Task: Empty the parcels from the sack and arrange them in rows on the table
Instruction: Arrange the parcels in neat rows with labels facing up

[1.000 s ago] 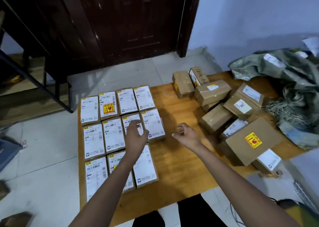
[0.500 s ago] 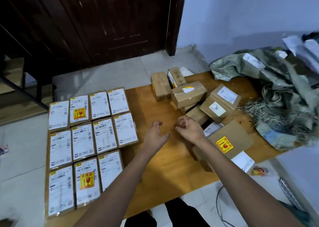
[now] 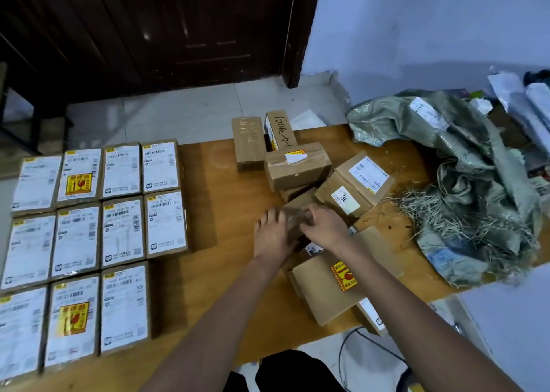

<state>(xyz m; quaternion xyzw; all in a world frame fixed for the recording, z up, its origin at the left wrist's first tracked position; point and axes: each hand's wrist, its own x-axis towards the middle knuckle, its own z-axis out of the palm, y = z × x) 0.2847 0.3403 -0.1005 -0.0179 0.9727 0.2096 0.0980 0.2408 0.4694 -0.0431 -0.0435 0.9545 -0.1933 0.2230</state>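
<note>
Both hands are on one small box [image 3: 293, 223] at the near edge of the loose pile [image 3: 324, 183] in the middle of the table [image 3: 226, 272]. The left hand [image 3: 272, 234] lies against its left side with fingers fairly straight; whether they wrap the box I cannot tell. The right hand [image 3: 323, 228] has its grip curled over the box's top and right side, grasping it. The box is partly hidden and blurred between them.

On the left of the table the sorted parcels [image 3: 89, 236] lie label-up in three rows: four, four, and three in the nearest row, so a gap shows at that row's right end. The sack [image 3: 464, 165] lies slumped and crumpled at the right, with frayed fibre spilling from it; it looks emptied, though its inside is not visible.

The step in hand seems to be picking the next box from the pile. The next move probably calls for lifting it clear of its neighbours, turning it label-up, and setting it square in that gap, edges touching the row.
</note>
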